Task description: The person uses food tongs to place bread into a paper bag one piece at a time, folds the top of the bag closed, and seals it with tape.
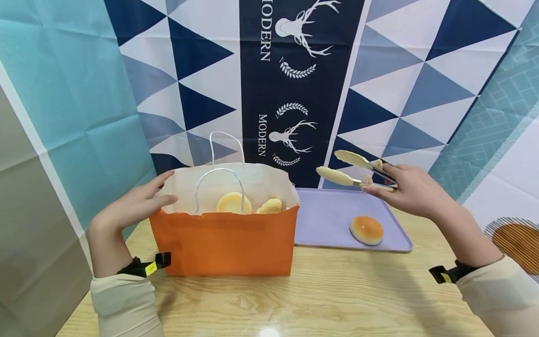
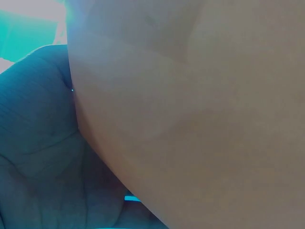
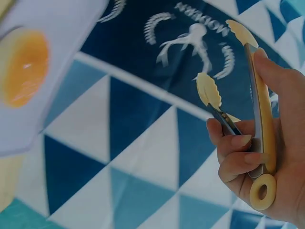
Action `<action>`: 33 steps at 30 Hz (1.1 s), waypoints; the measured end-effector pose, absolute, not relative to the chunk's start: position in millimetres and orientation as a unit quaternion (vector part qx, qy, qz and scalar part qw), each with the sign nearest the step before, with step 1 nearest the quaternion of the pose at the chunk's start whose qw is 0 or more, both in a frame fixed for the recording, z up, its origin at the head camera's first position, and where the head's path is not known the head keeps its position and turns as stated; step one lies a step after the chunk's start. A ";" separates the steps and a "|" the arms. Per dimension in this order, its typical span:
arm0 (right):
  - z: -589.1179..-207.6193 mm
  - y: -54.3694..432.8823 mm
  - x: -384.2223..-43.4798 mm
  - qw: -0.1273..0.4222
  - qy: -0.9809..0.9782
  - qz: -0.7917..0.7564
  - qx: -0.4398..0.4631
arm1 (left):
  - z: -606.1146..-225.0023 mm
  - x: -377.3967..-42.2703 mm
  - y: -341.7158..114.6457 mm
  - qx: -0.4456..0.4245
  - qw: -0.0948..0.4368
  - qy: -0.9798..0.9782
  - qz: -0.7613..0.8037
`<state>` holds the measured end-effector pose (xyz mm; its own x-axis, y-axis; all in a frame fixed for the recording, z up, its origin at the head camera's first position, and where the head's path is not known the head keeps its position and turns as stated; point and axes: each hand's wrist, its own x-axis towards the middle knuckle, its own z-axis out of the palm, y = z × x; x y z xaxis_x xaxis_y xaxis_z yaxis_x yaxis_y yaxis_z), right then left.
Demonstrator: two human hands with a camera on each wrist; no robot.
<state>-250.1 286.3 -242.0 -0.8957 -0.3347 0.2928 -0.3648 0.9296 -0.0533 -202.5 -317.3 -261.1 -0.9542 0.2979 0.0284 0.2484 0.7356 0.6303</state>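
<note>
An orange paper bag [image 1: 223,245] with white string handles stands upright, its mouth wide. Inside it a round yellow bun [image 1: 234,202] and a second yellow bread piece [image 1: 269,206] show above the front edge. My left hand [image 1: 130,206] holds the bag's left rim, thumb toward the front and fingers toward the back. The bag's side fills most of the left wrist view, hiding the fingertips. My right hand [image 1: 414,192] grips tongs [image 3: 259,109] with cream scalloped tips, which stand apart with nothing between them. Below the tongs, a glazed bun [image 1: 367,230] lies on a lilac tray [image 1: 324,217].
The tray lies on a wooden table [image 1: 328,290], right of the bag and partly behind it. A patterned cloth [image 1: 202,61] hangs close behind. Teal fabric [image 1: 76,98] covers the left side.
</note>
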 end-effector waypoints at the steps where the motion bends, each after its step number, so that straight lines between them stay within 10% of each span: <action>1: -246.3 291.6 -250.3 0.134 -0.974 0.054 0.173 | -261.3 -202.4 -317.3 0.148 0.037 0.931 0.333; 33: -363.3 376.9 -231.1 0.049 -0.988 0.040 0.143 | -262.5 -203.5 -316.0 0.148 0.036 0.930 0.334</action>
<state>-231.1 376.9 -363.3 -0.9540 -0.2791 0.1092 -0.2871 0.9557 -0.0653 -203.5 -316.0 -262.5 -0.9534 0.3002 0.0315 0.2518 0.7334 0.6314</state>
